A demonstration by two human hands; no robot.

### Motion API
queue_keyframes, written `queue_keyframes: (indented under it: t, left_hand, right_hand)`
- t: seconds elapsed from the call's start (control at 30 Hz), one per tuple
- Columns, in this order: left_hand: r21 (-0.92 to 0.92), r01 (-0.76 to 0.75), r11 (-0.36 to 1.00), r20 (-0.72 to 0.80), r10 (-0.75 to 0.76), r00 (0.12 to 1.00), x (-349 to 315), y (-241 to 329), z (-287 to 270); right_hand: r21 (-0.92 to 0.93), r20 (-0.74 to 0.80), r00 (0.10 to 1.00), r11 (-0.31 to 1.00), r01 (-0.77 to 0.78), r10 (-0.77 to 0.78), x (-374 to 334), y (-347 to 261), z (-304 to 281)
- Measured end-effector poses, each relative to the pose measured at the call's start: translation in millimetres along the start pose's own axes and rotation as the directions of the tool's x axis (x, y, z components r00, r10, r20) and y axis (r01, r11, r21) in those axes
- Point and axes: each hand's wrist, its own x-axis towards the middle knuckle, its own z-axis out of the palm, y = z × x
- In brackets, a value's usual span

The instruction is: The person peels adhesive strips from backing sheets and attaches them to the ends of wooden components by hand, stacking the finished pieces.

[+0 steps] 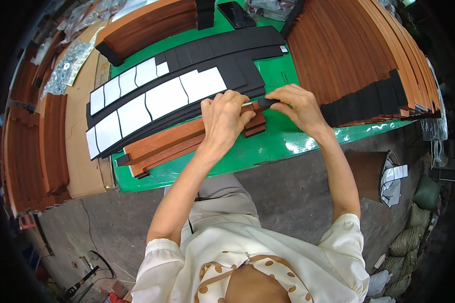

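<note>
Reddish-brown wooden strips (167,143) lie along the near edge of the green table. My left hand (221,120) is closed around the upper strip near its right end, thumb on the near side. At that end, my right hand (299,108) pinches a small black foam pad (267,102) between thumb and fingers. The pad touches or nearly touches the strip's end; my fingers partly hide the contact. A black piece (123,160) covers the strip's left end. Just beyond lie black foam sheets (230,48), some with white backing pieces (164,99) on top.
A tall row of wooden strips with black ends (346,50) stands at the right; another stack (151,28) is at the far left. A phone (236,14) lies at the back of the green table (275,146). A bin (371,171) holding white scraps stands on the floor at right.
</note>
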Motion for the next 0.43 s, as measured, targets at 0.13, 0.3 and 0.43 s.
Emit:
queue_keyframes:
  t: [0.13,0.3,0.43]
  left_hand:
    - [-0.026,0.032,0.999,-0.001,-0.032,0.999,0.9,4.4,2.8]
    - [-0.039,0.067,0.997,0.022,-0.066,0.998,1.8,6.4,4.2]
    - [-0.039,0.069,0.997,0.019,-0.068,0.997,2.0,6.2,4.9]
  right_hand:
    - [0.02,0.031,1.0,1.0,0.005,-0.005,2.5,4.3,3.8]
    - [0.024,0.016,0.999,0.999,0.028,-0.028,3.7,6.7,7.0]
    - [0.025,0.027,0.999,0.999,0.02,-0.02,3.1,9.1,8.2]
